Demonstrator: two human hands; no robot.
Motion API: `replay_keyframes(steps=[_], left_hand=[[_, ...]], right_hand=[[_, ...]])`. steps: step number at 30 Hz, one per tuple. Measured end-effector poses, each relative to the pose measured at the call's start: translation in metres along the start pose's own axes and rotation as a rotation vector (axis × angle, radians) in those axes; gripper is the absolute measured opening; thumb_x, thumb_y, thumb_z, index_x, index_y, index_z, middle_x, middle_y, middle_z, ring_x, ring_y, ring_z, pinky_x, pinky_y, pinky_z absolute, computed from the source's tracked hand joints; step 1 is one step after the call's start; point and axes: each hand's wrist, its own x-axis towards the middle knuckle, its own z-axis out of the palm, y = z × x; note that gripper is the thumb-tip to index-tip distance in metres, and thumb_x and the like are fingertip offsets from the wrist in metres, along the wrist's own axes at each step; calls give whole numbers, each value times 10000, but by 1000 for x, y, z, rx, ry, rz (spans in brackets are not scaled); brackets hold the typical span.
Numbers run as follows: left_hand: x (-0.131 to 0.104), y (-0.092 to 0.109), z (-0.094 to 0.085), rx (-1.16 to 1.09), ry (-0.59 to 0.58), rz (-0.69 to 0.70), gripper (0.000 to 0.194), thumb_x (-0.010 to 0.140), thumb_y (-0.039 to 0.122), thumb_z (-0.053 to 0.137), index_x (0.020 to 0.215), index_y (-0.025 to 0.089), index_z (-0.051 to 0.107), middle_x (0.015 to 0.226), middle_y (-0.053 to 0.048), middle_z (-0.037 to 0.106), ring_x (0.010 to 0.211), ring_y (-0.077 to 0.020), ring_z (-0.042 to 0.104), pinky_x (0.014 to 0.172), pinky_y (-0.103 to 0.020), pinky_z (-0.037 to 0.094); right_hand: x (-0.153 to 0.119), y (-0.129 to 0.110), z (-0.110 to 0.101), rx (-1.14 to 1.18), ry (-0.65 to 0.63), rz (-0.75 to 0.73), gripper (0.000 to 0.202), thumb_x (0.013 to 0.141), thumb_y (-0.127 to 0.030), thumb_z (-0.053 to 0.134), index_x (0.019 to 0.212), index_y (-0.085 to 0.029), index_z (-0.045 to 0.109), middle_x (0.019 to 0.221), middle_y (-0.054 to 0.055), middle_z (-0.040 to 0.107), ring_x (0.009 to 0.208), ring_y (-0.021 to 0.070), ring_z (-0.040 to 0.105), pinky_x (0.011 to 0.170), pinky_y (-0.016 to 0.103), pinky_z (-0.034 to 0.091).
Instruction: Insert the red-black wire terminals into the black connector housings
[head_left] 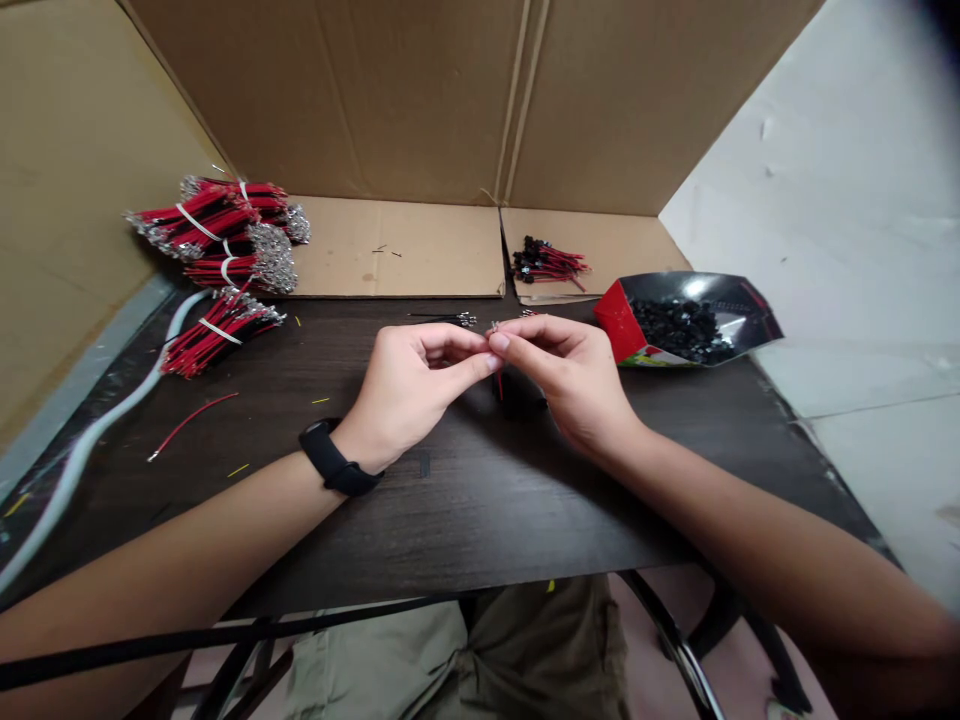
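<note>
My left hand (412,385) and my right hand (574,370) meet at the fingertips over the middle of the dark table. Both are pinched around small wires with silvery metal ends (493,328); a short red piece (500,385) hangs below the fingers. Which hand grips which wire is hard to tell. Just behind my left fingertips lie thin black wires (442,318) with metal ends. To the right of my right hand stands a red and black box (619,320) holding many small black parts (679,325).
Banded bundles of red and black wires (217,240) lie at the left. A single red wire (191,420) and a pale cable (97,430) are nearer. Finished-looking wires with black connectors (547,262) rest on cardboard (420,250) at the back.
</note>
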Motion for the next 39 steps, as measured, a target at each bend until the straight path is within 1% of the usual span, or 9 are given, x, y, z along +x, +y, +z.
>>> replay_keyframes(steps=[6,15,23,27,34,39], left_hand=[[0,-1,0,7,4,5,166,835,285,852,919,145,820,912,-61,824,837,-199,760,802,-295,597],[0,1,1,10,-12,-2,185,837,303,848,915,137,819,894,-66,821,812,-195,752,788,-292,589],[0,1,0,62,-6,0,238,829,367,850,910,146,822,895,-78,822,824,-218,756,798,-322,598],[0,1,-1,104,-6,22,206,839,345,840,905,150,829,890,-75,824,814,-212,755,791,-313,597],[0,3,-4,175,-19,56,156,862,323,811,870,170,841,884,-55,824,795,-199,748,777,-296,591],[0,1,-5,164,-27,61,150,885,303,775,840,172,830,883,-50,822,810,-198,746,790,-299,588]], right_hand=[[0,0,-2,-27,5,-8,150,789,-339,878,856,-216,827,890,26,809,844,182,730,809,321,588],[0,1,-2,16,-8,7,166,781,-342,886,836,-207,807,878,23,797,816,162,722,808,310,591],[1,1,-4,-18,-11,13,248,746,-413,907,836,-210,797,892,33,795,831,179,725,810,327,601],[1,0,-4,-41,-14,3,255,723,-409,923,828,-211,802,880,31,795,816,180,721,790,322,597],[1,-2,-4,-15,-42,-14,176,745,-336,917,822,-213,818,844,20,794,780,159,710,761,295,574],[-1,-2,-1,-19,-52,22,217,744,-377,911,857,-218,816,858,22,798,777,172,718,789,328,592]])
